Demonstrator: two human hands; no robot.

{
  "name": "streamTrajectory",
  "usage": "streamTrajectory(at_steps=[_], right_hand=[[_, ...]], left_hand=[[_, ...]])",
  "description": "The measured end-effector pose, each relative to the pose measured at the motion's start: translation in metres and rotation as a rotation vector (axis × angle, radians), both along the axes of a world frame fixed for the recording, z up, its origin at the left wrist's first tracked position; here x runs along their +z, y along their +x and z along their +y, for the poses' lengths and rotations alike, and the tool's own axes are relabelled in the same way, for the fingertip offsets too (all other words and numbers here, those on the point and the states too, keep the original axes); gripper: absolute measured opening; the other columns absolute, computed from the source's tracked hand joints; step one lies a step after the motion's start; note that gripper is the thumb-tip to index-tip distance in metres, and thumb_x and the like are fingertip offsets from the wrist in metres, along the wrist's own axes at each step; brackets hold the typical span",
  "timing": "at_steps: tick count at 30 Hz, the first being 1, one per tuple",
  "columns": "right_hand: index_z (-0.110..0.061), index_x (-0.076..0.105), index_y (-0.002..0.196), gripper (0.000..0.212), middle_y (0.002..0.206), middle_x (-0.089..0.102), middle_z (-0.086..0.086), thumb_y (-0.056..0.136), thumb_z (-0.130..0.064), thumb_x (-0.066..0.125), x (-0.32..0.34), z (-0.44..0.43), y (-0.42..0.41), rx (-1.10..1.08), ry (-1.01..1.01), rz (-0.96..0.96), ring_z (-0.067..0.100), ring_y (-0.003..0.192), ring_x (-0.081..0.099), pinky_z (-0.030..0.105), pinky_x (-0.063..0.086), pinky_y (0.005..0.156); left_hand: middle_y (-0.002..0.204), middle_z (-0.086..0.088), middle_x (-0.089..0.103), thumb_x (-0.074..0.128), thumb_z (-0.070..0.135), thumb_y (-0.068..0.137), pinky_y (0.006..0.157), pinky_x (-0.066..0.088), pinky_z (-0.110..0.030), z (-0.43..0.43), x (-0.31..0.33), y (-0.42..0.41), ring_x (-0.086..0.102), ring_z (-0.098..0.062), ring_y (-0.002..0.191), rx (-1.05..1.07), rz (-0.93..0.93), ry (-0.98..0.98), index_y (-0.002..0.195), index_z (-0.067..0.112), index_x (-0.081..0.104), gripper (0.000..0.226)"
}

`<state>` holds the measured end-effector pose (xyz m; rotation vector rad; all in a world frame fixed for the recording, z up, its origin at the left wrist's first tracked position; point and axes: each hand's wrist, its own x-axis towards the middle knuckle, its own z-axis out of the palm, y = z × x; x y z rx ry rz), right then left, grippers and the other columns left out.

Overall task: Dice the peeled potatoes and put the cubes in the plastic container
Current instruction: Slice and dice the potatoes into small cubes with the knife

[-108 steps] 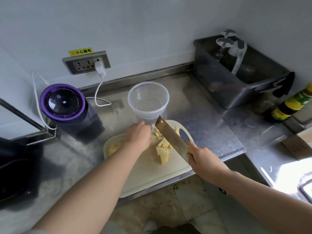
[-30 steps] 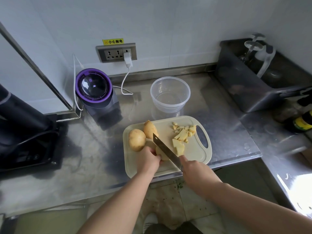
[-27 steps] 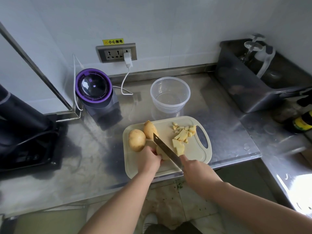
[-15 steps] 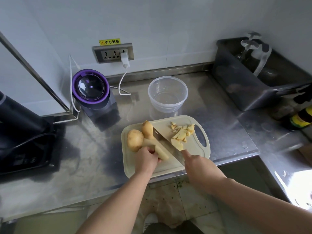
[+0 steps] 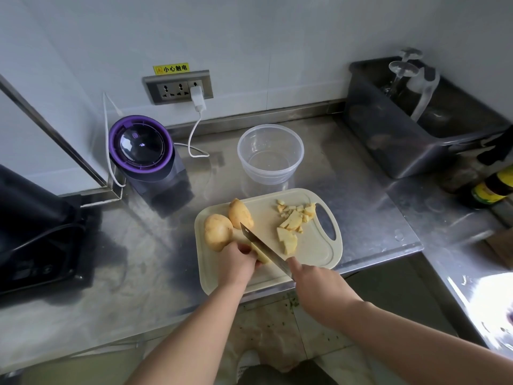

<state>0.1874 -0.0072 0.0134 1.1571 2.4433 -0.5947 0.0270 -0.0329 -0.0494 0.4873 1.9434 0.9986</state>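
On the cream cutting board (image 5: 313, 251), my left hand (image 5: 236, 262) grips a peeled potato piece (image 5: 262, 257) near the front. My right hand (image 5: 313, 284) holds a cleaver (image 5: 263, 250), its blade resting against that piece. Two whole peeled potatoes lie at the board's left: one round potato (image 5: 218, 232) and a second potato (image 5: 240, 213) behind it. A potato slab (image 5: 287, 241) and several small cubes (image 5: 297, 213) lie on the right half. The clear plastic container (image 5: 270, 154) stands empty behind the board.
A purple-topped appliance (image 5: 144, 151) stands at the back left, its white cable plugged into the wall socket (image 5: 177, 87). A dark bin (image 5: 410, 126) with glassware sits at the back right. A bottle (image 5: 494, 187) stands at the far right. The steel counter's edge runs just under the board.
My left hand shifted from the cut pieces on the right to a potato piece at the board's front. The cleaver now rests against it. The view moved slightly.
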Motion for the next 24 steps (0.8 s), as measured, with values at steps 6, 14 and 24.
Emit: streamTrajectory(at_steps=[6,14,24], right_hand=[[-0.017,0.026,0.137,0.048,0.075,0.042,-0.001,0.095,0.001,0.041,0.001,0.0,-0.003,0.064,-0.02,-0.034,0.012,0.059,0.041,0.021,0.03,0.047],[-0.018,0.025,0.138,0.05,0.08,0.048,0.003,0.095,0.002,0.041,-0.003,0.007,-0.008,0.032,-0.083,-0.047,0.015,0.068,0.049,0.025,0.043,0.059],[-0.019,0.029,0.134,0.043,0.081,0.053,0.004,0.097,-0.002,0.039,-0.003,0.003,-0.002,-0.01,0.009,0.035,0.019,0.067,0.052,0.027,0.042,0.059]], left_hand=[[0.079,-0.004,0.073,0.069,0.011,0.083,0.081,0.058,-0.047,0.002,-0.007,-0.003,0.07,-0.026,0.082,-0.012,-0.018,-0.016,0.076,0.016,0.067,0.009],[0.081,-0.004,0.072,0.059,0.004,0.087,0.077,0.06,-0.043,0.003,-0.009,-0.005,0.071,-0.023,0.075,-0.037,0.02,-0.011,0.081,0.018,0.067,0.018],[0.074,-0.004,0.07,0.065,0.008,0.088,0.08,0.059,-0.042,0.001,-0.008,-0.003,0.07,-0.024,0.076,0.014,-0.017,-0.011,0.076,0.016,0.062,0.014]])
